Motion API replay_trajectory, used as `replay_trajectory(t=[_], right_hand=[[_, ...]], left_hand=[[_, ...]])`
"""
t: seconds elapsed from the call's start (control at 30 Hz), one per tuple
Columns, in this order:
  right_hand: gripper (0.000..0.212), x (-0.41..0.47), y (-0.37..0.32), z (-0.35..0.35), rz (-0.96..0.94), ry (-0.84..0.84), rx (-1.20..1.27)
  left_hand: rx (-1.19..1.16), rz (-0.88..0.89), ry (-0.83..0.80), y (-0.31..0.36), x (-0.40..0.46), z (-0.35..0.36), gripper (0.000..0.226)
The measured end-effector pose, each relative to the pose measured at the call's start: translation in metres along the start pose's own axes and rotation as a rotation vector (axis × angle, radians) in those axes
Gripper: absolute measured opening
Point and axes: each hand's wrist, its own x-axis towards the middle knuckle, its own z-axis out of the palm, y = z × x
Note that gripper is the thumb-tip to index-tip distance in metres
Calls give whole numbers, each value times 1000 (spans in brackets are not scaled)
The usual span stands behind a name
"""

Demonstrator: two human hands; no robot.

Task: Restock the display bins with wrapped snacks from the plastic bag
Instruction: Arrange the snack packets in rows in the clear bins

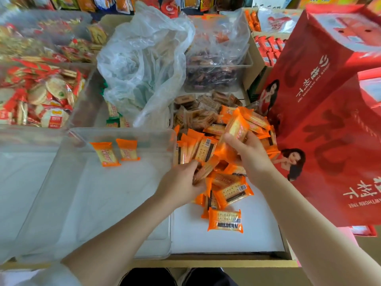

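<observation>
Orange-wrapped cracker packs (226,190) lie heaped in the white-floored compartment at the right of the counter, spilling forward toward its near edge, and that loose pile looks like the stock being sorted into the bins. Each pack is a small flat pillow of shiny orange film with crimped ends, a pale dotted cracker printed on the face and a dark band with a barcode on the back. The right hand (250,149) has its fingers curled round a clutch of packs (237,125) lifted just above the heap, probably to carry them across. The left hand (181,181) grips a few more at the pile's left side, beside the wall of the clear bin (68,203); gathering with both hands likely speeds the transfer. That bin stands just left of the heap and holds only two orange packs (116,152) near its far wall, so filling it seems barely begun. Behind it a crumpled plastic bag (144,58) slumps, open and mostly slack. Brown-wrapped snacks (198,112) lie behind the orange heap. Farther bins hold round rice crackers (49,100), and tall red gift boxes (321,100) crowd the right side.
</observation>
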Motion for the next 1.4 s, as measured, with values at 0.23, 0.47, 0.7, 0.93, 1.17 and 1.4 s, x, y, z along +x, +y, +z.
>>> replay_trajectory(t=[0.23, 0.47, 0.7, 0.93, 1.17, 1.4], right_hand=[[21, 10, 9, 100, 56, -80, 14], [28, 35, 67, 209, 29, -78, -538], [18, 61, 125, 258, 101, 8, -651], [30, 64, 119, 258, 61, -10, -870], [11, 15, 42, 178, -385, 217, -850], [22, 11, 85, 72, -49, -60, -1146]], left_hand=[[-554, -360, 340, -88, -42, -65, 4], [-876, -578, 381, -192, -64, -73, 22], [-660, -656, 330, -249, -44, -58, 21], [-261, -651, 372, -259, -30, -36, 24], [-344, -669, 415, -249, -27, -34, 21], [-169, -770, 360, -256, -23, -30, 21]])
